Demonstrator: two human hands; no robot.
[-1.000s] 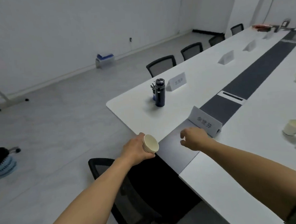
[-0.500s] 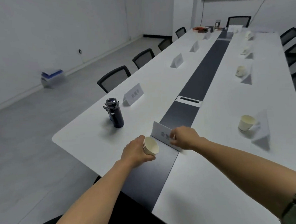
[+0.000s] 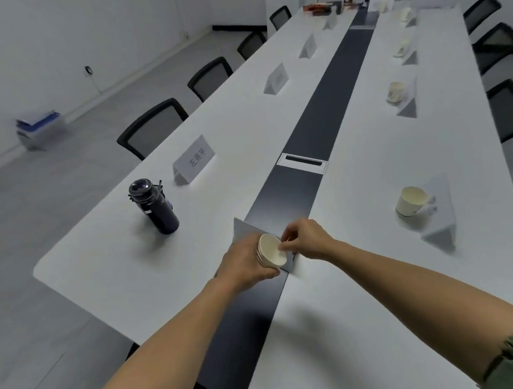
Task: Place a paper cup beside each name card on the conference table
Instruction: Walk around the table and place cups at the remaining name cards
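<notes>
While the left hand (image 3: 247, 264) grips a nested stack of paper cups (image 3: 269, 251) tipped sideways at lower centre, the right hand (image 3: 306, 239) pinches the rim of the innermost cup with thumb and forefinger. Stack sits over the dark centre strip (image 3: 297, 191), directly in front of the nearest name card (image 3: 245, 228). Left of centre: dark bottle (image 3: 155, 206), upright, then a lettered name card (image 3: 194, 161). Right side: paper cup (image 3: 412, 201) touching a name card (image 3: 438, 213); further cup-and-card pairs recede toward upper right along the conference table (image 3: 103, 264).

Head view, down along table (image 3: 134, 277).
</notes>
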